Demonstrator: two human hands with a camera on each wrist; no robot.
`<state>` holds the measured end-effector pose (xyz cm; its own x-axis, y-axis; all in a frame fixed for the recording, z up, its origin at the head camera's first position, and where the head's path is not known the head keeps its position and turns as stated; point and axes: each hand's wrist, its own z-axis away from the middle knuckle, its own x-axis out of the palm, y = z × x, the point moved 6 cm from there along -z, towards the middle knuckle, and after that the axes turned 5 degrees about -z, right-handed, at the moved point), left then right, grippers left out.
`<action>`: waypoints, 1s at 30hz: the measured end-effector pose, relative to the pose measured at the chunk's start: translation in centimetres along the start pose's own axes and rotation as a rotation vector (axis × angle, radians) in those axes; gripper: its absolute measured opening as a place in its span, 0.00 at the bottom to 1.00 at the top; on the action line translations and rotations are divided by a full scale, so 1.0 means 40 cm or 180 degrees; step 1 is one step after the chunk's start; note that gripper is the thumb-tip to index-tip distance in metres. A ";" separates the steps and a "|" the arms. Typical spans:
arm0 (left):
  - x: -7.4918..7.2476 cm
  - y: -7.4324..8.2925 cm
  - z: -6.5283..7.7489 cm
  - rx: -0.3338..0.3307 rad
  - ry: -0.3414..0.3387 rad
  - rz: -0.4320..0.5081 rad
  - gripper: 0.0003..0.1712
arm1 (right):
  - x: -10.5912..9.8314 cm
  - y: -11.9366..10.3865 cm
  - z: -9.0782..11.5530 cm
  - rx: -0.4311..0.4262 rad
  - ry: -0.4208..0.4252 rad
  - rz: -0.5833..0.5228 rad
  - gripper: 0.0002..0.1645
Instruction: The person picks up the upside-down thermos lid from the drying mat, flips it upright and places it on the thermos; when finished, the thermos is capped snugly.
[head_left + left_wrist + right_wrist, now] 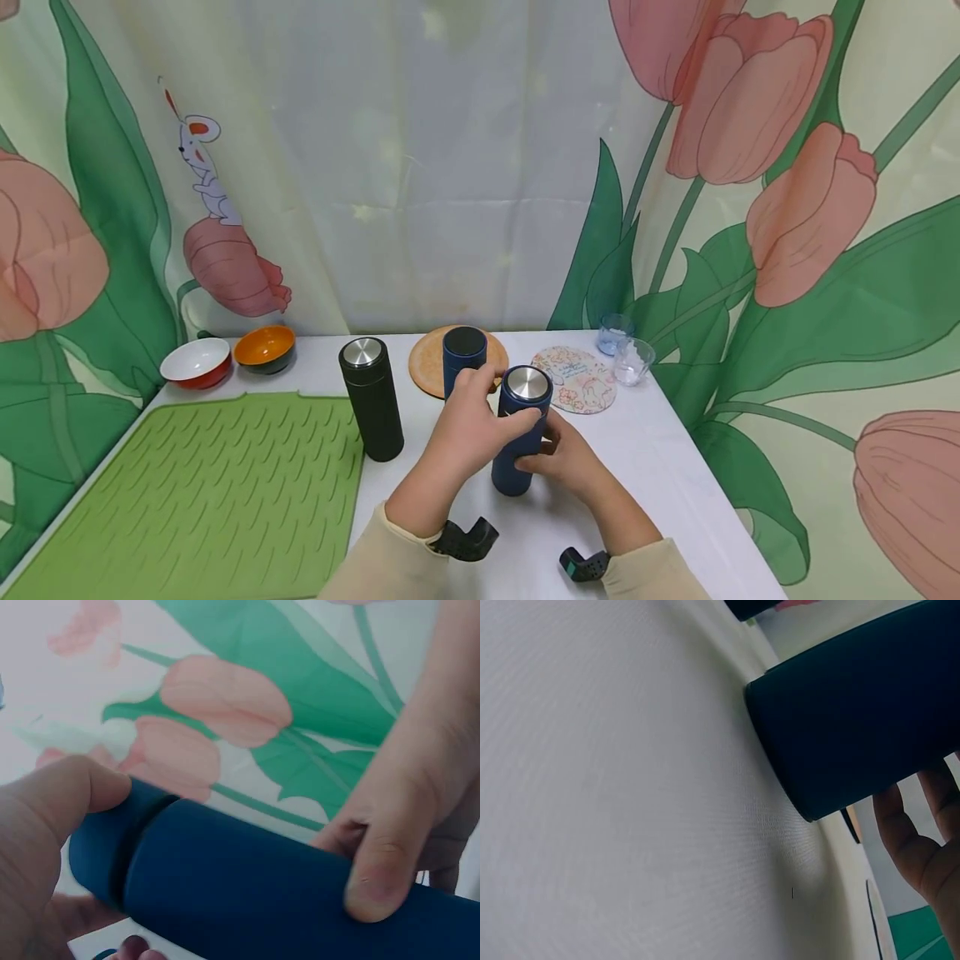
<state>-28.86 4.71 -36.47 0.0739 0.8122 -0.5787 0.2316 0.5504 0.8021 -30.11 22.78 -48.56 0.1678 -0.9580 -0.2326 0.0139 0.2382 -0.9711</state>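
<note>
A dark blue thermos [513, 477] with a brushed-metal lid top stands upright near the middle of the table. My left hand [472, 417] grips its lid from the left, thumb on the near side. Lower on the body, my right hand [566, 457] holds the thermos from the right. In the left wrist view a groove parts the lid [101, 840] from the body, and the right thumb presses on the body. The right wrist view shows the thermos base [802, 750] close to the white cloth; whether it touches I cannot tell.
Behind the left hand, another blue thermos [464, 346] stands on a round wooden board [426, 367]. A black thermos [372, 408] stands left, beside a green mat [225, 492]. Two bowls [197, 364] sit back left. A patterned round mat [573, 380] and two clear glasses [633, 362] are back right.
</note>
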 end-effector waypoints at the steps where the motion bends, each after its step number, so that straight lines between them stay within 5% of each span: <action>1: -0.002 -0.002 -0.002 0.0003 -0.0089 0.0079 0.37 | -0.001 -0.001 -0.001 0.0019 0.0012 -0.0004 0.47; 7: -0.005 -0.003 0.002 -0.0047 -0.0227 0.0062 0.37 | 0.001 0.006 -0.007 0.0014 -0.0052 0.0026 0.49; 13: 0.009 0.023 0.020 -0.0031 0.0371 -0.0597 0.54 | 0.002 0.008 -0.010 -0.0082 -0.0082 0.0096 0.48; 18: 0.015 0.038 0.018 0.0028 0.0778 -0.0845 0.46 | 0.001 0.005 -0.003 -0.0073 -0.0038 0.0097 0.49; 22: 0.012 0.032 0.011 0.0066 0.0503 -0.0507 0.37 | 0.002 0.003 0.003 -0.0070 -0.0034 0.0048 0.48; 26: 0.004 0.024 0.007 -0.0011 0.0081 -0.0087 0.41 | 0.004 -0.002 0.002 -0.0086 -0.0062 0.0003 0.48; 30: -0.002 0.024 0.011 -0.0114 0.0218 -0.0242 0.48 | 0.003 0.002 -0.002 -0.0042 -0.0047 0.0071 0.48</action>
<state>-28.21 5.09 -35.74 -0.0092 0.7785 -0.6276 0.1990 0.6165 0.7618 -30.17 22.69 -48.67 0.1824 -0.9500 -0.2536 -0.0031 0.2574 -0.9663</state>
